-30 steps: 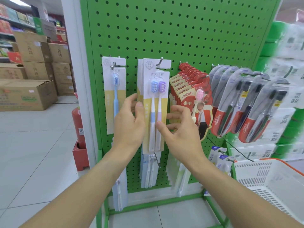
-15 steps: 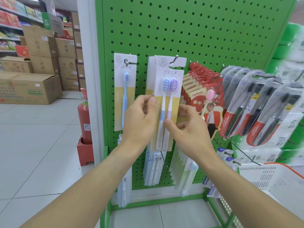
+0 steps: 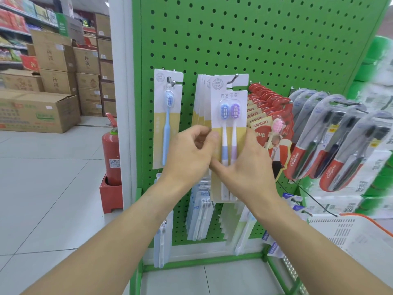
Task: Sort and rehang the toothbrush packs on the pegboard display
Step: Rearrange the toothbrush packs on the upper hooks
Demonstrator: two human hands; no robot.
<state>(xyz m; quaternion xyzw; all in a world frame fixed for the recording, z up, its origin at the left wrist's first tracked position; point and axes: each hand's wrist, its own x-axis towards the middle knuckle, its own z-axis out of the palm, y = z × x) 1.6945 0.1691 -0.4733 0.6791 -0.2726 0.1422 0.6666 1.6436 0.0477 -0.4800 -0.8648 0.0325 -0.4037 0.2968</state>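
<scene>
- A person's left hand (image 3: pixel 191 154) and right hand (image 3: pixel 248 165) meet at the twin-brush pack (image 3: pixel 228 116) hanging at the front of a stack on the middle hook (image 3: pixel 232 78) of a green pegboard (image 3: pixel 255 39) in a shop aisle.
- The left hand pinches the pack's left edge between thumb and fingers; the right hand grips its lower right side, thumb across the front of the card.
- The pack hangs from the hook by its top slot, with more cards of the same kind behind it.
- To its left a single blue-brush pack (image 3: pixel 168 118) hangs alone on its own hook; to its right come red carded packs (image 3: pixel 270 116) and then red-and-clear blister packs (image 3: pixel 331 141).
- More packs hang on a lower row, partly hidden by the forearms.
- The pack looks light: thin, bendable card with a clear blister over the two brush heads.
- It is probably best held by the card edges, low down, and steered at the top so the slot clears the hook without tearing.
- A white basket (image 3: pixel 357 237) stands at lower right.
</scene>
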